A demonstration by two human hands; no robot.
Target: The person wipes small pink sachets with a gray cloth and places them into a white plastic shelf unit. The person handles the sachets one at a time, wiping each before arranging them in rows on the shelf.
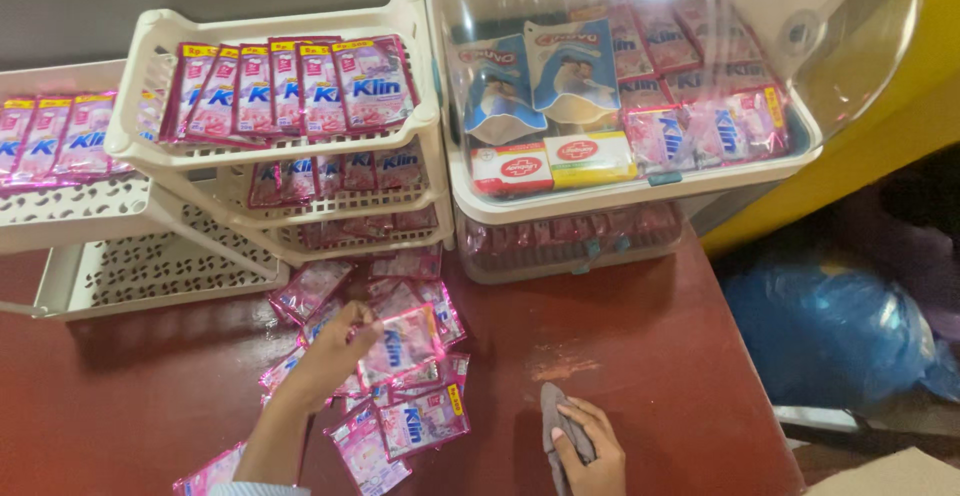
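Several pink sachets (385, 366) lie loose in a heap on the dark red table (650, 356), in front of the racks. My left hand (325, 356) is on that heap, fingers closed around the edge of one sachet (400, 344), thumb on top, so it pinches that packet and lifts it slightly off the pile.

Risk, as I judge it: the packets are glossy and overlap, so pulling one could drag its neighbours with it; those near the front edge (215, 474) could slide off the table. A thin corner pinch could also slip.

Far left, a white perforated tray (70, 206) holds a row of the same sachets. Next to it a tiered white rack (290, 136) stands just behind the heap, its top shelf packed upright with sachets and the lower shelves part filled. The lowest shelf hangs close over the pile, so a lifted packet could catch its lip.

Right of centre, my right hand (590, 451) presses flat on a grey cloth (556, 418), fingers curled over it, well apart from the heap. A pale scuff (565, 366) marks the table just above the cloth.

Further right, a clear-lidded white case (640, 196) holds blue pouches (540, 76), two soap bars (555, 163) and more pink packets. Off the table edge, a blue plastic bag (830, 331) sits on the floor.
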